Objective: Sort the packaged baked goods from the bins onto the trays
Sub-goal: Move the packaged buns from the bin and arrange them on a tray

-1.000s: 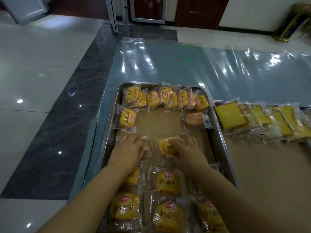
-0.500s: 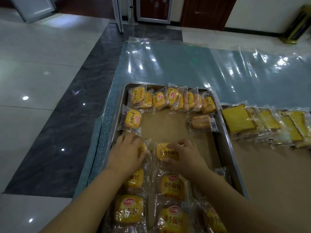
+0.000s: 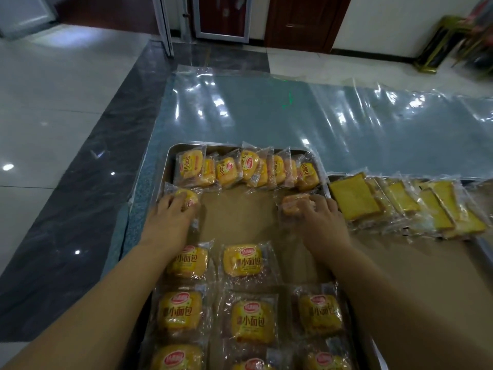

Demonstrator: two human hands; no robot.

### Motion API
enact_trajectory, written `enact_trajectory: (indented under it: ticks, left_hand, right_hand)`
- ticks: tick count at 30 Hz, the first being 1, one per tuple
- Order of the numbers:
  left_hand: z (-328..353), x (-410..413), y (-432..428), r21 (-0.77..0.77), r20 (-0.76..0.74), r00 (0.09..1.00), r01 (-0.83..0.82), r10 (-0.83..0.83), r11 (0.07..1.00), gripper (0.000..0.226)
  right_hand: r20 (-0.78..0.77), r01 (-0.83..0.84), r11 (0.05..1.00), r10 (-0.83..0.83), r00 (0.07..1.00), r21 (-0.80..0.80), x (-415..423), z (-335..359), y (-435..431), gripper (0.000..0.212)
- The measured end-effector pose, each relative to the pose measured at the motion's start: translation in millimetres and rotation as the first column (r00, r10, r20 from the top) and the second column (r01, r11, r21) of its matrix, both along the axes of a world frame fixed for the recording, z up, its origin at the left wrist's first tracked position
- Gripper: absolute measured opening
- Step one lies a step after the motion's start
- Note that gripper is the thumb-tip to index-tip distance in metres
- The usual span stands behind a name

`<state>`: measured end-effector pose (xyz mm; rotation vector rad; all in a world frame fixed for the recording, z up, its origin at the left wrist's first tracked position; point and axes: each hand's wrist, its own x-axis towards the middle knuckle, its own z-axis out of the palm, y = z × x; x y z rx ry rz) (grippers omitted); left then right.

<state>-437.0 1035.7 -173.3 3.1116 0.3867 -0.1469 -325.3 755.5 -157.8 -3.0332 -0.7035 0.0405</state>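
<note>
head view: our left hand (image 3: 170,221) grips bun packet (image 3: 190,196), right hand (image 3: 324,222) grips orange packet (image 3: 291,204); slick wrappers may slip, knocking far row (image 3: 226,170) askew.

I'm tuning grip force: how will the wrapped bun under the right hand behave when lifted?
Probably light and squashy: the wrapped bun looks like soft bread. Its glossy loose film likely slips and crinkles under the right hand.

We read it as hall or lobby: glossy pale floor tiles (image 3: 66,89) left, dark marble strip (image 3: 88,209) beside them, brown wooden doors (image 3: 301,20) along top, gold stand (image 3: 437,41) upper right. Clear plastic sheet (image 3: 320,124) spread at centre, metal tray (image 3: 170,159) of wrapped buns (image 3: 245,166) on it.
</note>
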Motion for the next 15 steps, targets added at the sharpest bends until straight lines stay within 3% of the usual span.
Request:
enact_trajectory:
  ticks: [4,7,11,15]
  left_hand:
    - [-0.8,4.5,-1.8,-0.118,0.011,1.0,-0.006,0.007,0.993,0.056]
    - [-1.1,7.3,-7.2,-0.289,0.081,0.997,0.034,-0.011,0.957,0.052]
    - [-6.5,9.4,-19.5,-0.399,0.134,0.991,0.077,-0.025,0.914,0.051]
    - [-10.0,18.1,-31.0,-0.394,0.134,0.99,0.099,-0.049,0.914,0.049]
  right_hand:
    - [-0.06,-0.012,0.995,0.006,0.998,-0.097,17.3,-8.0,-7.0,0.053]
    - [-0.03,-0.001,0.998,-0.001,1.0,-0.061,23.3,-9.3,-6.4,0.045]
    - [-0.158,0.144,0.968,-0.112,0.981,0.205,26.7,-3.2,-6.0,0.027]
    - [-0.423,0.332,0.808,-0.115,0.899,0.486,26.3,9.9,-16.3,0.015]
